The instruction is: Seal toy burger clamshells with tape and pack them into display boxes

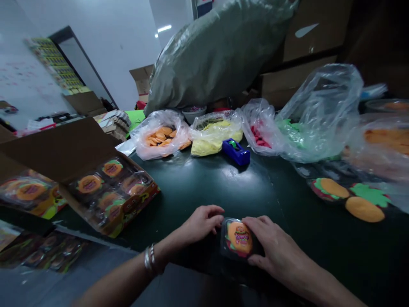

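Note:
A small clear plastic box with an orange toy burger and a printed label inside lies at the table's near edge. My right hand grips it from the right, thumb at the lower corner and fingers along the top. Close by the box's upper left side is my left hand, its fingers loosely bent and apart, with nothing seen in them. Whether its fingertips touch the box I cannot tell. Silvery bracelets circle the left wrist.
An opened display box of packed burgers stands left, another beyond it. Bags of orange, yellow, red and green pieces line the back. A blue tape dispenser sits before them. Loose burger pieces lie right.

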Action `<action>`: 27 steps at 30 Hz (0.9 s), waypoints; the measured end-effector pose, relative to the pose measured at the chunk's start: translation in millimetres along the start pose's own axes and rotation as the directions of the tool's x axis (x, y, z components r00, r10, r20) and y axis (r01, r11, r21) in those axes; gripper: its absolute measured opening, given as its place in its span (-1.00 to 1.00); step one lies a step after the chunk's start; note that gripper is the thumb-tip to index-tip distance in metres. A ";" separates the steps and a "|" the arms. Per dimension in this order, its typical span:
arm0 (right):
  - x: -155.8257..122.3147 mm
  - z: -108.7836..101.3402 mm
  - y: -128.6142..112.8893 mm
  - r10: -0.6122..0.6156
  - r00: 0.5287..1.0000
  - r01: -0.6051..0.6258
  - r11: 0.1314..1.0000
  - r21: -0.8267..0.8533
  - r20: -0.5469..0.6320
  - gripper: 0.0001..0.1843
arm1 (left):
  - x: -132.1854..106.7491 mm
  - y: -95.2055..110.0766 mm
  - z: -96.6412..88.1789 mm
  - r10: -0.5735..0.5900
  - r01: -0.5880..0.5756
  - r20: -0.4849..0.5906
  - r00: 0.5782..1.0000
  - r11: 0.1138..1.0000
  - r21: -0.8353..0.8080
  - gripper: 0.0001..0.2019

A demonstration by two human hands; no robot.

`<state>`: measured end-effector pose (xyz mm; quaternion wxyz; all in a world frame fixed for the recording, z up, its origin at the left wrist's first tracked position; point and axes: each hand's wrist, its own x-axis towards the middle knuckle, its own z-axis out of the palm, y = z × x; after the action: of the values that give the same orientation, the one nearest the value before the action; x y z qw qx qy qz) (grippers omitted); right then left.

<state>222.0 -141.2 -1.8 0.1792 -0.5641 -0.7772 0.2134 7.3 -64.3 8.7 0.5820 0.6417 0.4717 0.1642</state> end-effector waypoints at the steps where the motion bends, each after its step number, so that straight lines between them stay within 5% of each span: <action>1: -1.5 3.1 2.2 -0.016 1.000 0.016 1.000 -0.010 -0.021 -0.34 | 7.3 0.1 0.7 -0.048 0.049 0.035 0.998 0.998 -0.041 -0.69; 8: -25.0 34.4 14.1 -0.205 0.932 0.178 0.977 -0.113 -0.298 -0.28 | 20.2 10.4 12.9 -0.140 0.179 0.192 0.971 0.962 -0.204 -0.72; 15: -32.2 51.1 6.9 -0.295 0.824 0.219 0.953 -0.208 -0.483 -0.47 | 0.2 17.9 33.6 0.044 -0.052 -0.041 0.998 0.974 -0.219 -0.83; 19: -34.8 50.8 11.8 -0.277 0.803 0.251 0.960 -0.121 -0.527 -0.45 | -2.5 13.4 39.8 0.111 -0.139 -0.146 0.983 0.971 -0.195 -0.85; 23: -42.9 39.0 15.8 -0.075 0.896 0.204 0.944 0.258 -0.437 -0.42 | -10.6 1.3 39.4 0.124 -0.164 -0.171 0.977 0.955 -0.248 -0.82; 27: -46.8 25.1 6.2 0.300 0.911 -0.040 0.749 0.661 -0.285 -0.79 | -21.5 -11.5 41.4 0.211 -0.254 -0.174 0.962 0.928 -0.274 -0.81</action>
<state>227.9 -187.4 -28.1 0.4848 -0.5679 -0.5524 0.3705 23.2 -107.4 -5.5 0.6123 0.5861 0.4026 0.3456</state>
